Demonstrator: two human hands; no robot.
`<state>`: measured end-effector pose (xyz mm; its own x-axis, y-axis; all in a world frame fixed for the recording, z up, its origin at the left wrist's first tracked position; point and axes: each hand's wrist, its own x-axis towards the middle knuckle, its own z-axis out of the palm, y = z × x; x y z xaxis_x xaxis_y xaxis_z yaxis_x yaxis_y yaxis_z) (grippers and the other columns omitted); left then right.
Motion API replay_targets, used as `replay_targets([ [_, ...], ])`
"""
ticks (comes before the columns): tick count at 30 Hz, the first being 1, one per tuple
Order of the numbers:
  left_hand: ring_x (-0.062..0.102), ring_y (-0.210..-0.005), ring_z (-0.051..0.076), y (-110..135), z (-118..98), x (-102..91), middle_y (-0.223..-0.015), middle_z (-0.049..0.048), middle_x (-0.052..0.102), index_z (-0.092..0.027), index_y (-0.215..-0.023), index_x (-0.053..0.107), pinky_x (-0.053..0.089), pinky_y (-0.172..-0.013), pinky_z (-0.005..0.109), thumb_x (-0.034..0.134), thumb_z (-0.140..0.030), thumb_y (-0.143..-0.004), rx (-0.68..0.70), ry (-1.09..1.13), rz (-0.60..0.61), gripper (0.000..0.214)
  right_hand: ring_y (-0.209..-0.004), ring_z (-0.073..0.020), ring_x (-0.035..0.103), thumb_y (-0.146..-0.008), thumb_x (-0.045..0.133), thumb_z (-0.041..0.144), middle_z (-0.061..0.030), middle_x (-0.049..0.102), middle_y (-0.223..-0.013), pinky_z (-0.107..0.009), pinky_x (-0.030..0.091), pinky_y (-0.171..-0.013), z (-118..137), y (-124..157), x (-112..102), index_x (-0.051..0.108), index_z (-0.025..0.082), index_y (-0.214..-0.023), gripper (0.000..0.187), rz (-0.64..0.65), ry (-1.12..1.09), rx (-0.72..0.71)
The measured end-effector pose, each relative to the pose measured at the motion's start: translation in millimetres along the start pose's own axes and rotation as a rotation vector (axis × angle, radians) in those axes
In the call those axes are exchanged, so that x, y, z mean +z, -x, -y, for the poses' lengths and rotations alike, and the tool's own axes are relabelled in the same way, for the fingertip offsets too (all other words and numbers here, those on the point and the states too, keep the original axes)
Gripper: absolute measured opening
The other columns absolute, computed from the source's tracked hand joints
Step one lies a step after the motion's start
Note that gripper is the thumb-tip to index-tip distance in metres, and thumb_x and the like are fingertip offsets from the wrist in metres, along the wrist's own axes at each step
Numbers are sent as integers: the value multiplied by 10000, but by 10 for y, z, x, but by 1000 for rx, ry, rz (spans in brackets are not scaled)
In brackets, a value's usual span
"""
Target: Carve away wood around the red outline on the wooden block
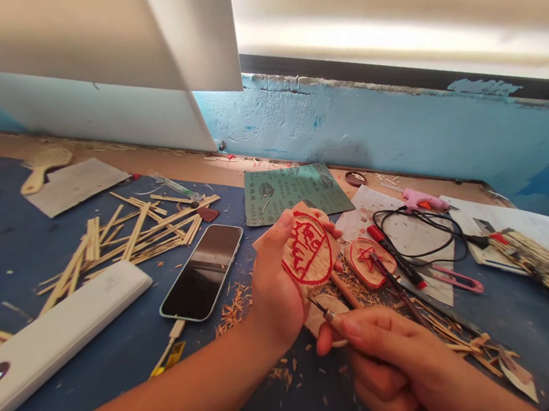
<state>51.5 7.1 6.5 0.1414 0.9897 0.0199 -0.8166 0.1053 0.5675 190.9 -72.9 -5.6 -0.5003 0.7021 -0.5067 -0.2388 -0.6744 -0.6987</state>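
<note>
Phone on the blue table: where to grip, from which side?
Phone: likely mid-length, by both long edges, from above. It lies flat, screen up; a cable occupies its near end and the left hand is to its right.

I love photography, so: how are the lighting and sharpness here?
Head view: light glows through the blind, brightest near its lower edge; head view: the phone shows a faint reflection; head view: red lines on the pale disc read clearly, shavings look soft.

No readable words or numbers. Printing repeated across the green sheet [297,192] is too blurred to read; a wooden disc [361,263] bears a red five-pointed star [367,258].
</note>
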Motion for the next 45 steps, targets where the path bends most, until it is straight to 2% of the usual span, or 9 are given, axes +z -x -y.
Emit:
replay_targets([
  [4,756,-932,247,7,-1,-14,-883,82,751,-167,-893,754,617,-819,342,552,-420,-1020,-11,14,-5,348,-392,-49,174,-920,720,645,121,282,-489,-154,177,-357,-18,-13,-54,769,191,-1012,466,-74,180,-83],
  [8,753,-937,236,-1,24,-74,-904,66,757,-178,-949,755,607,-827,330,607,-424,-995,-17,-72,-27,291,-587,-149,640,-1048,602,319,-41,707,-727,-230,521,-549,-76,-22,-101,779,164,-1076,237,-334,1064,-773],
  [12,740,-913,232,-3,38,-112,-900,60,750,-183,-991,744,595,-792,322,647,-496,-973,-29,-202,-90,328,-649,-202,713,-1029,569,109,-81,745,-770,-287,565,-607,-50,4,-139,716,99,-1281,292,-472,1650,-1176],
  [19,587,-788,159,-11,-57,-102,-803,10,589,-209,-825,622,477,-706,272,605,-547,-1012,-91,-486,85,387,-627,-186,672,-1046,557,133,-52,709,-768,-282,505,-553,54,20,-197,729,146,-1269,282,-407,1656,-1059],
  [27,559,-851,170,-11,-155,-40,-858,13,564,-210,-811,569,495,-791,288,570,-527,-1045,-186,-539,386,394,-624,-155,582,-1065,566,435,-21,696,-726,-252,459,-576,128,91,-94,804,227,-905,353,-233,1045,-526],
  [34,533,-531,160,39,-118,-129,-683,33,603,-218,-839,701,381,-460,268,648,-681,-936,-407,-492,348,476,-483,-67,323,-990,635,662,80,432,-544,-188,224,-451,177,108,-189,787,175,-1171,542,-60,482,30],
  [38,682,-680,225,-9,-113,-118,-751,61,694,-217,-822,739,519,-619,312,698,-610,-936,-323,-400,348,412,-401,-60,274,-1043,576,610,101,376,-475,-179,227,-408,202,66,-197,793,163,-1137,506,65,341,89],
  [41,754,-829,325,-70,-138,-51,-777,115,730,-190,-773,741,572,-672,369,690,-658,-902,-410,-293,289,488,-421,-49,279,-1017,625,617,100,365,-504,-166,218,-412,205,66,-170,807,161,-1111,500,50,339,20],
  [45,770,-972,402,-126,-163,2,-907,142,776,-187,-897,761,631,-718,455,672,-653,-888,-473,-110,146,474,-655,-91,571,-932,754,608,-2,669,-760,-167,446,-571,113,120,-171,842,235,-1092,415,-166,554,-201],
])
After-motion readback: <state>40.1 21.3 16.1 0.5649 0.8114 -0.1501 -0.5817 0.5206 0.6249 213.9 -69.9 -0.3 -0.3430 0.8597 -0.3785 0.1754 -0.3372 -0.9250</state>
